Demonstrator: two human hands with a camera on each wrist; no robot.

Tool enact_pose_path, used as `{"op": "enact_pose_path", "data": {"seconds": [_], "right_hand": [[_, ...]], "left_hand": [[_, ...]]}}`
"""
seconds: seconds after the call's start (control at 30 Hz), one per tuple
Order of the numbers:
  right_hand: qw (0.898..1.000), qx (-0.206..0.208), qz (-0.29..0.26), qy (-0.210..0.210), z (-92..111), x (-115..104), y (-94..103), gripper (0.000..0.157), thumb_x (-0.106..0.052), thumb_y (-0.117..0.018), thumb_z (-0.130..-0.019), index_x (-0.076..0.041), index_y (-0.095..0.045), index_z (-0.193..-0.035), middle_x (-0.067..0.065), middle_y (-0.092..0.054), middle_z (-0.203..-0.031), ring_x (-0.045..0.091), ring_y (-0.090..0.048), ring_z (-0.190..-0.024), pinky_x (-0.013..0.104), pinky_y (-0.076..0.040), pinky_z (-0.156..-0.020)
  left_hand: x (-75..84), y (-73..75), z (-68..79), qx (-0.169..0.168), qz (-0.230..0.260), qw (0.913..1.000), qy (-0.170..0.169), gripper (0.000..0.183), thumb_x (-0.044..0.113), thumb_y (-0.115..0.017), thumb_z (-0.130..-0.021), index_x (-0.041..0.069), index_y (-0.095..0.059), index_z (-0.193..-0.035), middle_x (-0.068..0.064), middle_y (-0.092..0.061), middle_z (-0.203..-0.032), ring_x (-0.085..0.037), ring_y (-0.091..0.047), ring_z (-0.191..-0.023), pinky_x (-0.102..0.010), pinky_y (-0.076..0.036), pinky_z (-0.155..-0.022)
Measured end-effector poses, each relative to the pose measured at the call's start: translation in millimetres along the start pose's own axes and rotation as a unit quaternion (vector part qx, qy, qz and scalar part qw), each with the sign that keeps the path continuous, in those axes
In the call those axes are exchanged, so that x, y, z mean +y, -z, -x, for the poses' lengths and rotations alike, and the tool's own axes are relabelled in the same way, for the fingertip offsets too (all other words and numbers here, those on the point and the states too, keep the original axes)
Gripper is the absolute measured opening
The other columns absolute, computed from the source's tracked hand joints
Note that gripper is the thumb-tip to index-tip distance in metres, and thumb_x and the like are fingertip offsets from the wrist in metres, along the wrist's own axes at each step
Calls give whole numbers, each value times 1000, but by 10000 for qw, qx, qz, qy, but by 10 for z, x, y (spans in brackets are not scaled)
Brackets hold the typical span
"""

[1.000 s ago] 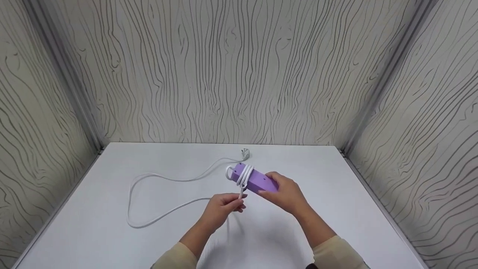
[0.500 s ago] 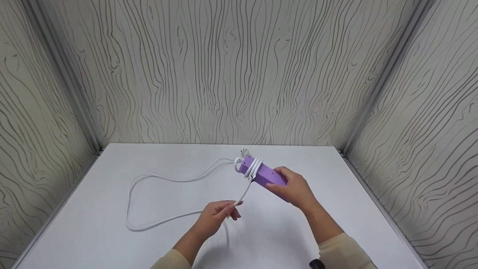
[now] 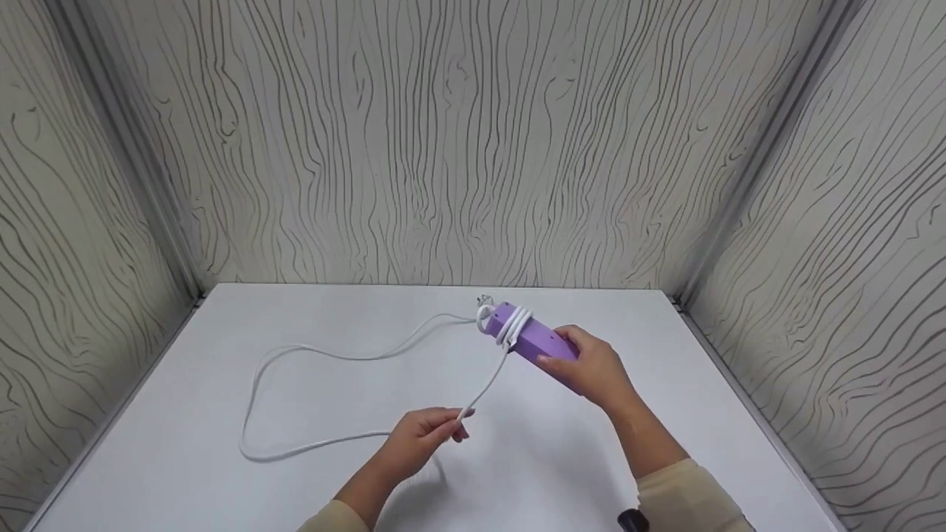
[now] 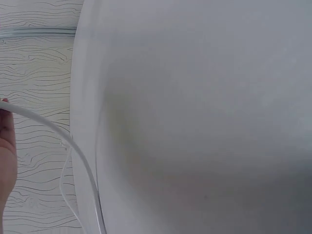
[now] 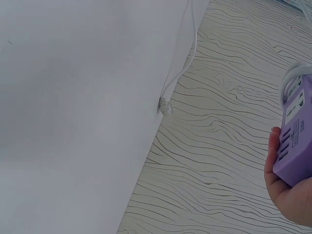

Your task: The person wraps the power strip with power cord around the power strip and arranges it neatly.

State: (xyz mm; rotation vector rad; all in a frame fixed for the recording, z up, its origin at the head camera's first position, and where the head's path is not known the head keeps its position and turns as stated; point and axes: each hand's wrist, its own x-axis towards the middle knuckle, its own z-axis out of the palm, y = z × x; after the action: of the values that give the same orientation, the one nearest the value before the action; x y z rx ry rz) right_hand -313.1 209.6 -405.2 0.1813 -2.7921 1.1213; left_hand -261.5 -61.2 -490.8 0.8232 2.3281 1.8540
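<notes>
In the head view my right hand (image 3: 597,369) grips the lower end of a purple power strip (image 3: 539,343), tilted above the table. White cord is wound several times round the strip's far end. From these turns the cord (image 3: 485,388) runs down to my left hand (image 3: 420,442), which pinches it between thumb and fingers. The right wrist view shows sockets and slots on the power strip (image 5: 295,126), with fingers (image 5: 274,146) along its side. At the left edge of the left wrist view, the cord (image 4: 58,130) curves away from the left hand (image 4: 7,156).
The rest of the cord (image 3: 301,347) lies in a wide loop on the left of the white table (image 3: 185,414). Its plug (image 3: 484,300) lies near the table's back edge, just behind the strip. Wood-patterned panels (image 3: 429,148) enclose the back and sides.
My right hand has moved right and slightly away with the power strip. My left hand has slid down and left along the cord, so a longer stretch now spans between them.
</notes>
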Motion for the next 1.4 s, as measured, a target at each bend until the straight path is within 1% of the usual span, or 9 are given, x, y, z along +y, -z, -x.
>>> {"op": "enact_pose_path", "data": {"seconds": [0.27, 0.5, 0.6, 0.67, 0.83, 0.93, 1.13, 1.27, 1.4], "right_hand": [[9998, 171, 55, -102, -38, 24, 69, 57, -47, -69, -75, -14, -55, -119, 11, -60, -114, 29, -56, -101, 49, -44, -83], [9996, 86, -268, 17, 1, 0, 51, 58, -48, -70, -74, -16, -55, -119, 9, -60, -114, 28, -55, -102, 49, -45, -84], [9992, 30, -389, 121, 15, -21, 42, 58, -47, -71, -74, -17, -55, -120, 7, -60, -114, 27, -55, -102, 48, -45, -84], [9985, -36, -509, 220, 20, -34, 42, 56, -44, -72, -74, -17, -55, -120, 6, -60, -114, 27, -55, -102, 48, -45, -84], [9936, -385, -803, 690, 41, -78, 51, 53, -37, -74, -72, -18, -56, -118, 4, -60, -110, 24, -55, -98, 45, -46, -83], [9892, -627, -828, 1036, 59, -91, 50, 51, -37, -73, -73, -19, -56, -118, 3, -60, -110, 23, -55, -96, 42, -47, -81], [9787, -1036, -821, 1571, 97, -90, 47, 46, -31, -72, -75, -20, -56, -117, 0, -59, -107, 19, -54, -93, 35, -46, -78], [9672, -1339, -791, 2006, 170, -191, 74, 43, -22, -71, -76, -14, -57, -116, 1, -60, -106, 20, -54, -90, 32, -46, -76], [9511, -1658, -855, 2461, 272, -358, 141, 42, -15, -69, -75, -6, -58, -114, 5, -61, -106, 17, -54, -88, 29, -46, -75]], "left_hand": [[-399, -63, -10, -132, -287, 9994, 143, 26, 24, -50, -94, 15, -66, -112, 0, -68, -85, -11, -62, -82, -27, -46, -81], [-467, -27, -12, -215, -400, 9984, 345, 27, 31, -52, -92, 20, -65, -114, 3, -67, -85, -8, -61, -83, -26, -46, -79], [-492, -21, -7, -242, -400, 9982, 375, 26, 29, -53, -92, 20, -66, -112, 2, -67, -85, -8, -60, -83, -26, -46, -77], [-527, -24, 1, -284, -372, 9982, 380, 25, 26, -54, -92, 16, -67, -110, 0, -67, -85, -8, -59, -82, -25, -46, -75], [-609, -11, 10, -426, -352, 9966, 612, 22, 18, -57, -90, 9, -68, -107, 1, -65, -83, -9, -56, -79, -24, -45, -70], [-624, 32, -19, -453, -522, 9949, 738, 22, 20, -58, -89, 10, -69, -106, 3, -64, -82, -8, -54, -77, -24, -45, -69], [-639, 147, -104, -482, -949, 9925, 593, 24, 23, -61, -87, 9, -69, -104, 0, -63, -81, -6, -51, -73, -23, -43, -65], [-626, 192, -139, -560, -1140, 9899, 627, 23, 24, -63, -85, 9, -71, -102, 5, -61, -79, -5, -50, -71, -22, -43, -64], [-599, 206, -180, -692, -1321, 9866, 661, 21, 25, -64, -84, 11, -72, -98, 7, -62, -79, -4, -50, -71, -23, -43, -65]]}}
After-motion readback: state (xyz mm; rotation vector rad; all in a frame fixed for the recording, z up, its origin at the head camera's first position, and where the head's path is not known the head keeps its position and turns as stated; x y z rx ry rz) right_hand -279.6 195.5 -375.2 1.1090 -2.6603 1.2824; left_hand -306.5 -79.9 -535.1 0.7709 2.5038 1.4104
